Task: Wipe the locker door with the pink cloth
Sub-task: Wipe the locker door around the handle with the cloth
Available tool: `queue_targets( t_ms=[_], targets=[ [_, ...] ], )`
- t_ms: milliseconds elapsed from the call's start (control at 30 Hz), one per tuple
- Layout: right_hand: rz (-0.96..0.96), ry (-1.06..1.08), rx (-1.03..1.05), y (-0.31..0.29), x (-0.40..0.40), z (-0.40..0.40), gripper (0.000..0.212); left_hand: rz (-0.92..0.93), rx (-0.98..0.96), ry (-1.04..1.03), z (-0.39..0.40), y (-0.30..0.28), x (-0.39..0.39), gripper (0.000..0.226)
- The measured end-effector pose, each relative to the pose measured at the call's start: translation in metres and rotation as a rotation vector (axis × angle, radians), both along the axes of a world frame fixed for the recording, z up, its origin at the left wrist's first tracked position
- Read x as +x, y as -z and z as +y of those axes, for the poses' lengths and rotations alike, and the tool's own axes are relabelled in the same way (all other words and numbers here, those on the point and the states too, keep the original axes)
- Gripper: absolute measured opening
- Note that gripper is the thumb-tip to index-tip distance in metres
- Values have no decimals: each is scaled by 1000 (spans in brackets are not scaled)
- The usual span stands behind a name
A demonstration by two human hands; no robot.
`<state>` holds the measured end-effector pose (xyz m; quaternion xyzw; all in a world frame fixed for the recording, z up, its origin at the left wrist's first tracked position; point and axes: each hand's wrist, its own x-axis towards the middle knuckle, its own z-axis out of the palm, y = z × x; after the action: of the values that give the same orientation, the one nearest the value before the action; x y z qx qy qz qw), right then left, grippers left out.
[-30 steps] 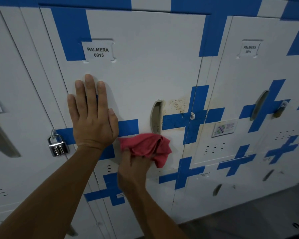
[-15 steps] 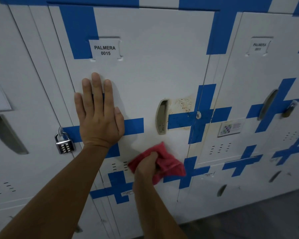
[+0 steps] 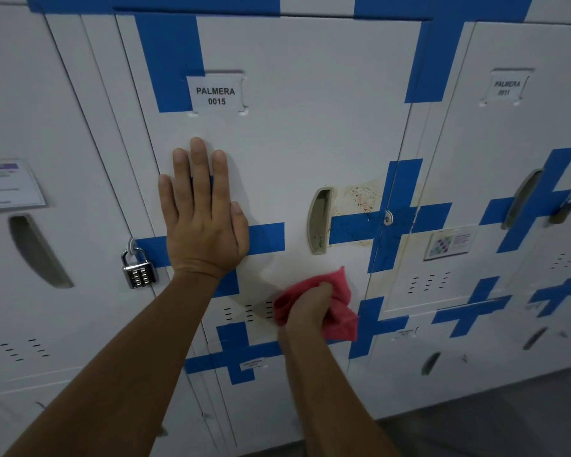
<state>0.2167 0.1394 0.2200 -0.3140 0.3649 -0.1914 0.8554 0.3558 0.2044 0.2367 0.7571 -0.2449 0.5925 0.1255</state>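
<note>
The white locker door point(image 3: 304, 133) labelled PALMERA 0015 carries blue tape crosses and fills the middle of the view. My left hand point(image 3: 205, 219) lies flat on it, fingers pointing up, just left of centre. My right hand point(image 3: 307, 308) is closed on the bunched pink cloth point(image 3: 338, 308) and presses it against the door's lower part, beside the vent slots point(image 3: 248, 311) and below the recessed handle point(image 3: 318, 221). Brownish stains point(image 3: 360, 196) mark the door right of the handle.
A silver combination padlock point(image 3: 137, 270) hangs at the door's left edge, close to my left wrist. Neighbouring lockers stand on both sides; the right one point(image 3: 508, 133) has its own handle and a small sticker point(image 3: 449, 244). Dark floor point(image 3: 508, 417) shows at bottom right.
My right hand has carried the pink cloth down the door, from just below the handle to the vent slots near the bottom. My left hand has stayed flat in place.
</note>
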Motion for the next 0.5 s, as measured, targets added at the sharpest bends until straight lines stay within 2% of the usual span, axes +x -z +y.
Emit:
queue_targets(
  t_ms=[33, 67, 100, 167, 300, 367, 500],
  targets=[
    [43, -52, -50, 20, 16, 0, 54, -4, 3, 0, 0, 0, 1, 66],
    [5, -52, -15, 39, 32, 5, 61, -2, 4, -4, 1, 0, 1, 67],
    [67, 3, -45, 52, 40, 16, 69, 0, 5, -5, 2, -1, 1, 67],
    [52, 27, 45, 79, 65, 23, 75, -1, 4, -1, 1, 1, 1, 66],
    [96, 69, 158, 48, 49, 11, 22, 4, 7, 6, 1, 0, 3, 66],
    [87, 98, 138, 45, 48, -12, 16, 9, 0, 0, 2, -1, 2, 66],
    [69, 200, 80, 30, 49, -40, 17, 9, -2, 16, 1, -1, 0, 64]
  ],
)
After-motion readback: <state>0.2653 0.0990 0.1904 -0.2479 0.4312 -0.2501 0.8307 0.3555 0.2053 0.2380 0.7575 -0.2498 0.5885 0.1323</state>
